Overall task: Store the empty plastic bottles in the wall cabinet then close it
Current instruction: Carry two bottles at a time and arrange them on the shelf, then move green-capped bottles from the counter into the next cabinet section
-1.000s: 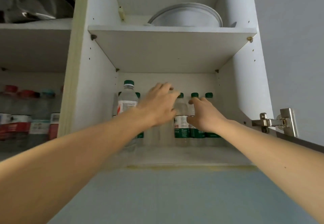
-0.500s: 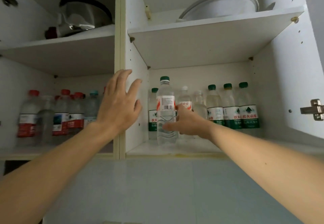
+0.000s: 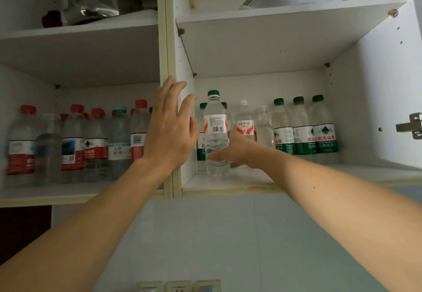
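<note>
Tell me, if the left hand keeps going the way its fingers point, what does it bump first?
Probably the cabinet divider panel. The open left hand points up and inward right at its front edge; depth is unclear, so it may already touch it.

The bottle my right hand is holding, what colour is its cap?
Dark green cap, seen clearly in the head view.

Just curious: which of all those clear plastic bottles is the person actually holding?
The tall green-capped bottle with the barcode label, standing foremost in the right compartment; the right hand wraps its lower body. The others stand untouched behind.
</note>
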{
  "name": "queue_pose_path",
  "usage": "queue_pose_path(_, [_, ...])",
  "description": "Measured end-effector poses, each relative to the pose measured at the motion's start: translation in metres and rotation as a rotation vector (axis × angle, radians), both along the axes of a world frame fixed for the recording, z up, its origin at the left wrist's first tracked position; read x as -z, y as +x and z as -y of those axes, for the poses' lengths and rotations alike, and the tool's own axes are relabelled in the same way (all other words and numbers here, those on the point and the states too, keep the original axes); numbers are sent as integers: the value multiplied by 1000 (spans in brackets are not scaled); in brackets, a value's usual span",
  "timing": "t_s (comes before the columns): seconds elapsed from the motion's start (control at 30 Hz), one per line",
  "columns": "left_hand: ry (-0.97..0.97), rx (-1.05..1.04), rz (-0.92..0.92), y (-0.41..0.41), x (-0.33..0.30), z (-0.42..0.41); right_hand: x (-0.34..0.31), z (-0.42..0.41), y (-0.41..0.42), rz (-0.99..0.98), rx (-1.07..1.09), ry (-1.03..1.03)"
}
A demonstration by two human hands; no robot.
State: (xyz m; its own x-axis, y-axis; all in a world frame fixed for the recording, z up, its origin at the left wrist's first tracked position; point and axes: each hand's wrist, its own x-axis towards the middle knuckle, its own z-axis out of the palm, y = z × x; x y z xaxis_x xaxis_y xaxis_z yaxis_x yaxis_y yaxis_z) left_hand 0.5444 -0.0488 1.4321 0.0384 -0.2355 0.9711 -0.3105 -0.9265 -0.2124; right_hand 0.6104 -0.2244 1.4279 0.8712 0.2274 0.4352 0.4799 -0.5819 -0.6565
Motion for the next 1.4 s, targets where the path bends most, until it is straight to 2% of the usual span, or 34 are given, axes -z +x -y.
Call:
queue_pose_path(0.33, [39, 78, 6, -1, -2, -5, 4, -17, -22, 72, 97, -75])
queue_pose_path(0.57, [31, 29, -183, -32, -1, -7, 21, 8, -90, 284, 212, -68])
queue_pose_path(0.7, [82, 145, -123, -68, 29, 0, 47, 24, -145, 423, 213, 13])
queue_pose_path(0.77, [53, 209, -164, -84, 58, 5, 68, 35, -169, 462, 199, 84])
queue_pose_path(0.83, [-11, 288, -259, -98, 89, 10, 90, 44, -188, 465, 193, 124])
queue_pose_path(0.93, [-193, 404, -459, -119, 137, 9, 130, 51, -206, 356, 171, 184])
queue_pose_path(1.07, [-489, 484, -896, -141, 202, -2, 198, 48, -219, 131, 133, 160])
queue_pose_path(1.2, [-528, 453, -1200, -160, 271, -11, 269, 41, -235, -88, 102, 116])
queue_pose_path(1.4, [-556, 355, -1477, -169, 377, -32, 365, 23, -245, -326, 109, 58])
